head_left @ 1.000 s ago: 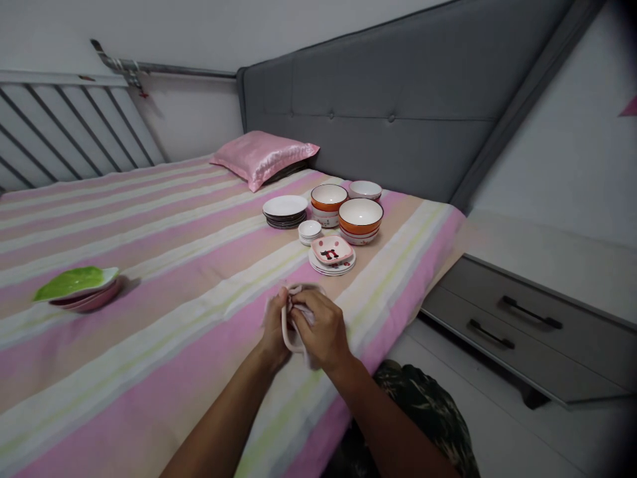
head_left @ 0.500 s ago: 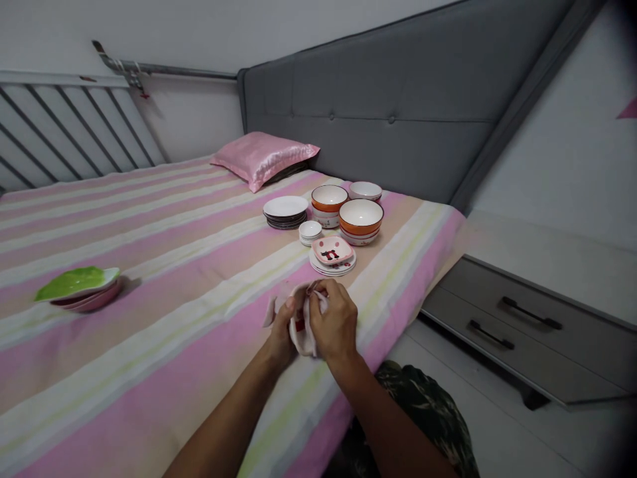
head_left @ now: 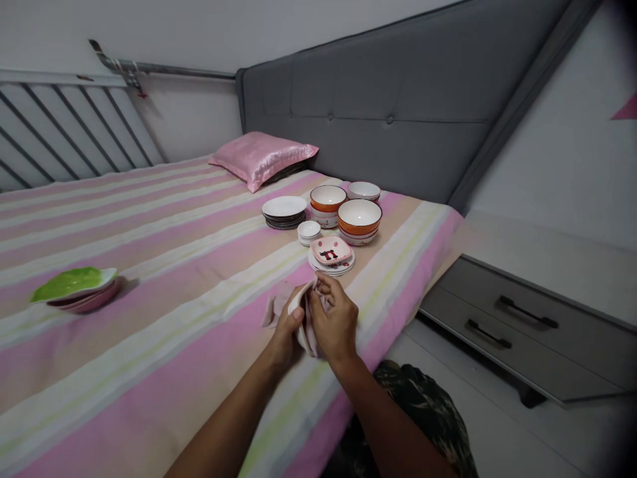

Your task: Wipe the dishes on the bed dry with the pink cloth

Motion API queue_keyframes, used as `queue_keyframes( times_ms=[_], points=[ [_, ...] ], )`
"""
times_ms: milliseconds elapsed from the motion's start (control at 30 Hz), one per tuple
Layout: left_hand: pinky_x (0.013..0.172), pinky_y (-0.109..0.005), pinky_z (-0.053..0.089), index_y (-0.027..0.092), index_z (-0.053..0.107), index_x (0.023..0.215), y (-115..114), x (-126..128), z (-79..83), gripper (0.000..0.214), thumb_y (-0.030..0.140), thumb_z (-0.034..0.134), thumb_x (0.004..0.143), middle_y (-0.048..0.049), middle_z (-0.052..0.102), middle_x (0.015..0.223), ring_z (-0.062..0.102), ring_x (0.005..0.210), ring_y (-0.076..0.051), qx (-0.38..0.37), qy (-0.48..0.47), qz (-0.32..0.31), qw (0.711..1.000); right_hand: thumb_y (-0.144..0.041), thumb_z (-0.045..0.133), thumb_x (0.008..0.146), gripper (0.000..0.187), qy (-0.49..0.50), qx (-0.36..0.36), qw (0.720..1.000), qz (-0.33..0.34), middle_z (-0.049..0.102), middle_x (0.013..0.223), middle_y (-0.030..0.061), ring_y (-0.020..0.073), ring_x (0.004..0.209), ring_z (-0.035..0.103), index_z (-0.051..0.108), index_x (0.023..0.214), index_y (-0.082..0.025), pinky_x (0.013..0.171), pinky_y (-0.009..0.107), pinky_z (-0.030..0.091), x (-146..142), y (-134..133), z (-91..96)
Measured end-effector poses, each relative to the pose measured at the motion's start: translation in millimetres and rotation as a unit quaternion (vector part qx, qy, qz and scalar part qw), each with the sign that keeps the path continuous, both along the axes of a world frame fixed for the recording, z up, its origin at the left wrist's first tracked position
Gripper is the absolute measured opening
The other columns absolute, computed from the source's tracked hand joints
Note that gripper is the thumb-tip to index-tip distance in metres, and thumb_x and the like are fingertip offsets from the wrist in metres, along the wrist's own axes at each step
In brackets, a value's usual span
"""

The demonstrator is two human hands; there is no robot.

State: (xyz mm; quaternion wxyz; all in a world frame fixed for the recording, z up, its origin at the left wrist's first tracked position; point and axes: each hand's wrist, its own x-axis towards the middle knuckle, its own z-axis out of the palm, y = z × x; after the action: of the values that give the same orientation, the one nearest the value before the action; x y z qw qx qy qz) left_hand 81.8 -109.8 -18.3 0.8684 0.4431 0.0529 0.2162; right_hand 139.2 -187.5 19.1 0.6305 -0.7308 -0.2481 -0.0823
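Note:
Low over the bed, my left hand [head_left: 285,334] grips a small pale pink dish [head_left: 301,300] by its side, thumb on the near face. A light pink cloth [head_left: 271,311] sticks out to the left of the dish. My right hand [head_left: 336,317] is closed on the cloth and presses it to the dish's rim; the fingertips are partly hidden. Just beyond the hands, a pink dish with a cartoon figure [head_left: 331,250] rests on a stack of white plates [head_left: 344,267].
Behind stand small white bowls [head_left: 309,230], stacked plates [head_left: 284,207], orange-sided bowls [head_left: 359,216] [head_left: 328,196] and a white bowl [head_left: 363,190]. Leaf-shaped green dish [head_left: 74,282] tops pink dishes at left. A pink pillow [head_left: 263,156] lies by the headboard [head_left: 358,93]; a drawer cabinet [head_left: 517,325] stands right.
The dish has turned more edge-on, hiding the red mark on its inner face. My right hand's fingers have shifted slightly up along the rim. The dishes on the bed stay put.

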Motion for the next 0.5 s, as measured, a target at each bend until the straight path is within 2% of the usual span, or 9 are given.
queue_keyframes(
  times_ms=[133,267,400,500],
  points=[
    [0.103,-0.044,0.032,0.023,0.063,0.107,-6.4,0.1,16.1,0.046,0.05,0.063,0.07,-0.0066,0.064,0.115,0.049,0.119,-0.031,-0.026,-0.008,-0.019,0.999,-0.018,0.051,0.083,0.033,0.003,0.049,0.998,0.041,0.065,0.105,0.0075,0.0167,0.091,0.061,0.059,0.116,-0.017,0.079,0.028,0.049,-0.4,1.2,-0.8],
    [0.104,-0.046,0.03,0.023,0.066,0.099,-10.4,0.5,28.5,0.046,0.053,0.068,0.063,-0.0056,0.066,0.112,0.047,0.12,-0.032,-0.068,0.006,-0.017,0.998,-0.016,0.052,0.084,0.033,-0.018,0.062,0.994,0.083,0.063,0.103,0.0066,0.0163,0.094,0.06,0.061,0.115,-0.02,0.082,0.027,0.048,-0.1,0.0,3.1],
    [0.105,-0.044,0.029,0.023,0.065,0.1,-8.4,3.0,27.6,0.048,0.052,0.069,0.062,-0.0055,0.066,0.11,0.046,0.121,-0.03,-0.102,0.012,0.007,0.995,-0.014,0.051,0.084,0.035,-0.045,0.068,0.984,0.156,0.063,0.101,0.0057,0.0156,0.095,0.059,0.061,0.116,-0.021,0.085,0.027,0.048,-1.7,-2.4,8.5],
    [0.103,-0.039,0.033,0.023,0.065,0.097,-6.2,5.5,23.7,0.046,0.051,0.071,0.061,-0.0042,0.067,0.101,0.048,0.119,-0.028,-0.128,0.007,0.038,0.991,-0.014,0.049,0.085,0.036,-0.065,0.069,0.974,0.204,0.062,0.101,0.006,0.0163,0.098,0.058,0.06,0.118,-0.022,0.087,0.028,0.047,-3.1,-3.1,10.0]
  ],
)
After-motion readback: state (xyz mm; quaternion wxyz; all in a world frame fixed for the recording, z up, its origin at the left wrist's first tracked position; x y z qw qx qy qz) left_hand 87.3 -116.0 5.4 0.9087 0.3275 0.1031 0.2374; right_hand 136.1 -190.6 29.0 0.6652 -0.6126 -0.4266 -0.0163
